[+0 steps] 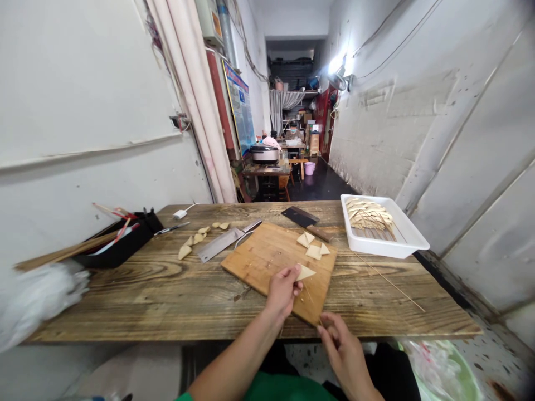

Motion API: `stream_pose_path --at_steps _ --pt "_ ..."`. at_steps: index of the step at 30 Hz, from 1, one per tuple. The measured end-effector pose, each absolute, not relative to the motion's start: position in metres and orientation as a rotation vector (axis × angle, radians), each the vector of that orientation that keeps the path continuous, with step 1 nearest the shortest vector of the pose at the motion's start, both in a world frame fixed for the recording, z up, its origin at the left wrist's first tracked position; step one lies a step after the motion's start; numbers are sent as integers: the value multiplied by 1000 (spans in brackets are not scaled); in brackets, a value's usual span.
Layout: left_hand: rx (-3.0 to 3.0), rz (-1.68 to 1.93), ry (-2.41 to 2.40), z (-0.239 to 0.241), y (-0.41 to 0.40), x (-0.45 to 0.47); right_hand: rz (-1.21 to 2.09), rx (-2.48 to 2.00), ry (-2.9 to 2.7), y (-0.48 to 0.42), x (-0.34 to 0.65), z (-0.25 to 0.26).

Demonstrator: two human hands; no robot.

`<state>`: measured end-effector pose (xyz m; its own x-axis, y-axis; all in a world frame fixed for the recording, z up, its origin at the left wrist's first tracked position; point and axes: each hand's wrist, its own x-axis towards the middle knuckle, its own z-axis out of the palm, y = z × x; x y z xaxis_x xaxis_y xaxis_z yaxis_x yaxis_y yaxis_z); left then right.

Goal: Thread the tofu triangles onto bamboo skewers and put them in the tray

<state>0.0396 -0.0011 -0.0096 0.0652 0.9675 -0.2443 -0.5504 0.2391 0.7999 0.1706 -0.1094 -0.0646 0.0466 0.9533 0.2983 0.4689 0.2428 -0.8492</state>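
Note:
My left hand [283,289] is over the near part of the wooden cutting board [261,253], pinching a pale, flat triangular slice [306,273] that looks like dried tofu. Just past the board's near right corner, my right hand [339,340] has its fingertips closed on a thin bamboo skewer [310,295], which slants up toward the slice. Whether its tip has entered the slice is too fine to tell. Several more cut slices [313,252] lie on the board's far right part. A dark cleaver [300,216] with a wooden handle rests at the board's far edge.
On the right stands a white tray [387,249] of skewered slices, with a loose skewer [393,284] before it. A metal cleaver [221,244] and scattered pale pieces [185,252] lie left of the board. Farther left are a black box [121,248] and a plastic bag [39,301].

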Motion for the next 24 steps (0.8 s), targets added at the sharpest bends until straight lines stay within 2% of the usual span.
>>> stream_pose_path --at_steps 3,5,14,24 --pt "553 1285 897 -7 -1 40 516 -1369 -1595 -103 171 -59" --pt "554 1282 892 -6 -1 39 555 -1358 -1574 -104 168 -58" --pt "526 1237 868 -4 -2 37 1268 -1204 -1217 -105 162 -62" --pt "556 1232 886 -16 -9 44 1388 -1141 -996 -108 153 -92"
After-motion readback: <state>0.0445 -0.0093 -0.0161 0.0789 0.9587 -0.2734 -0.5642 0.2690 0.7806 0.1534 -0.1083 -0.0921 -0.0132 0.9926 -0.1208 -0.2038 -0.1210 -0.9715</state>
